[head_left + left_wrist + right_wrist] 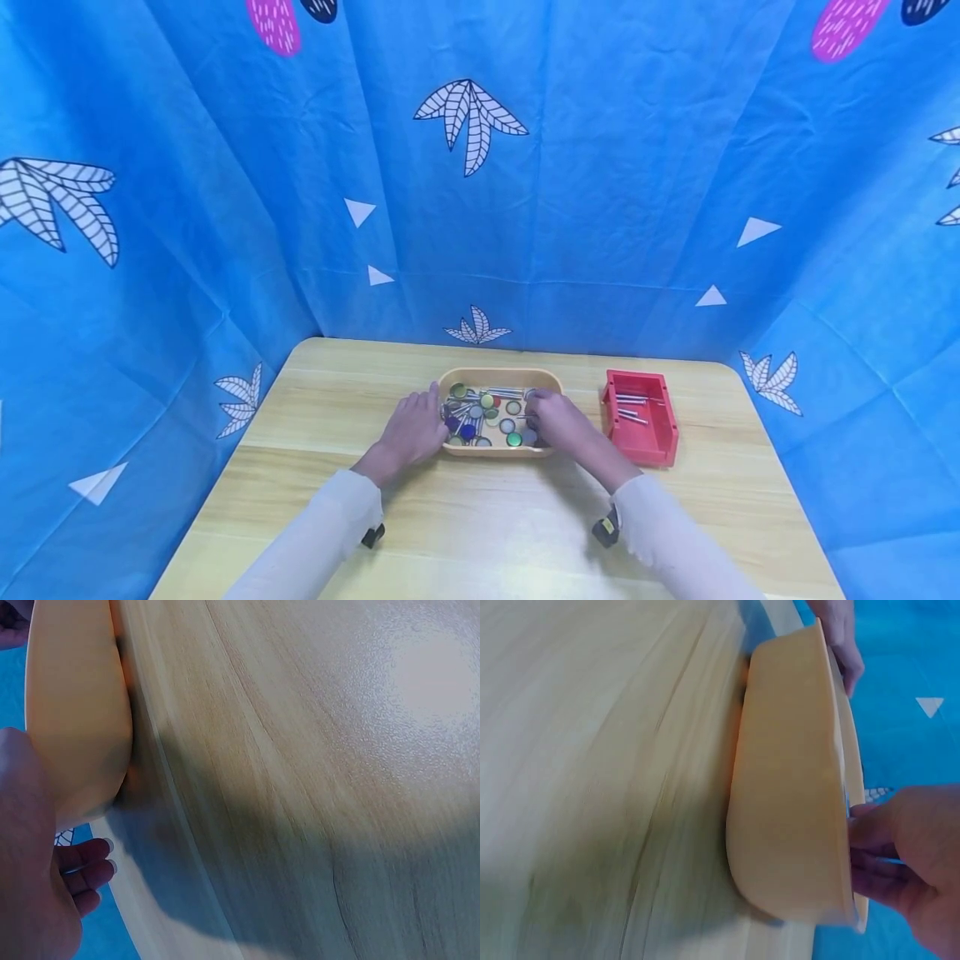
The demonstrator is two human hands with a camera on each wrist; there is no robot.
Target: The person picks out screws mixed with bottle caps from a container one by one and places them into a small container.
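A shallow yellow-orange plastic tray (498,452) holds metal bolts (504,392) and several small round coloured discs (513,438). My left hand (411,429) grips the tray's left end; in the left wrist view its other fingers (86,874) curl beside the outer wall. Over the right end, my right hand (558,421) reaches in with bent fingers, and a thin metal shank shows right at its fingertips. In the right wrist view the tray wall (787,780) hides the tips of the right hand (904,855), so I cannot tell whether they pinch it.
A red open box (652,454) with several bolts (632,408) lying in it stands on the wooden table (510,525), right of the tray. Behind the table hangs a blue patterned cloth (600,208).
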